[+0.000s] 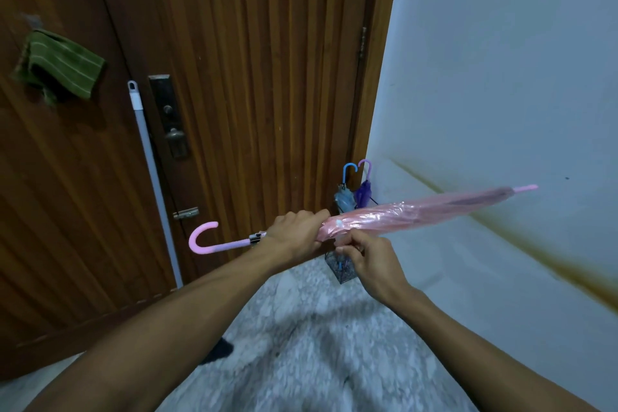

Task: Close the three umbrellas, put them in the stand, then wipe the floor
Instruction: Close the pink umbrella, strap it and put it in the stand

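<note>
Gripping the folded pink umbrella (401,212) near its handle end, the left hand (294,237) wraps it, while the right hand (371,261) pinches its underside, above the stand (341,269) holding two umbrellas.

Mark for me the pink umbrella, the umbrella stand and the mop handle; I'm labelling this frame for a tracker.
pink umbrella (418,209): head view, on the folded canopy's middle.
umbrella stand (341,273): head view, on its mesh wall below the hands.
mop handle (152,160): head view, on the grey shaft leaning on the door.
</note>
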